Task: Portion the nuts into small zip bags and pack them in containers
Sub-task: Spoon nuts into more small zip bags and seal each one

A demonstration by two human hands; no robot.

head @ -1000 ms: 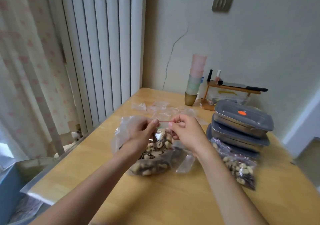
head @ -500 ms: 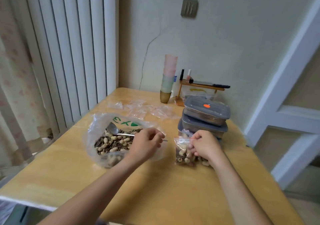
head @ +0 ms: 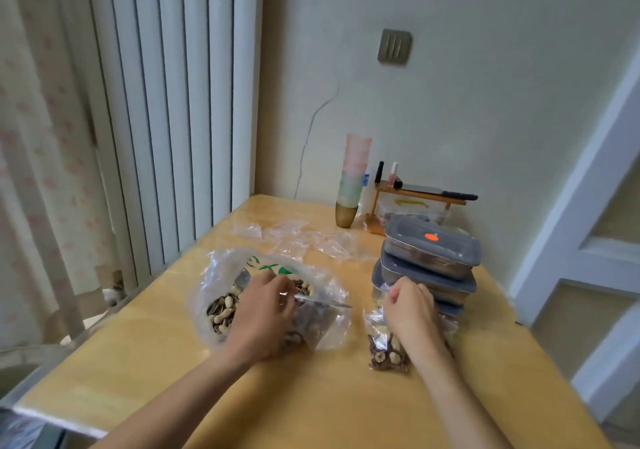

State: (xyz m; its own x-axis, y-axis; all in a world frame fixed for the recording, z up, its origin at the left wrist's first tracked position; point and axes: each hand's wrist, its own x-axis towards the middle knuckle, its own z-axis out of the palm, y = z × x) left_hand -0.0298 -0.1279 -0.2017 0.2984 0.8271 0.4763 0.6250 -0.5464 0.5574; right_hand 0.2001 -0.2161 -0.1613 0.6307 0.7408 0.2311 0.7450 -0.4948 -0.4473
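A big clear plastic bag (head: 221, 275) with green print lies open on the wooden table (head: 311, 396), full of peanuts and striped seeds (head: 221, 310). My left hand (head: 263, 313) reaches into it and grips a metal spoon (head: 322, 301), whose handle sticks out to the right. My right hand (head: 412, 310) holds a small zip bag (head: 384, 348) of nuts upright by its top, just in front of a stack of grey-lidded steel containers (head: 429, 258).
Several empty small zip bags (head: 304, 237) lie at the back of the table. A stack of pastel cups (head: 353, 178) and a small wooden rack (head: 415, 196) with bottles and a knife stand by the wall. Blinds hang to the left, a white door frame to the right.
Both hands left the zip strip of the small bag. My left hand went into the big bag and took the spoon; my right hand set the small bag down by the containers.
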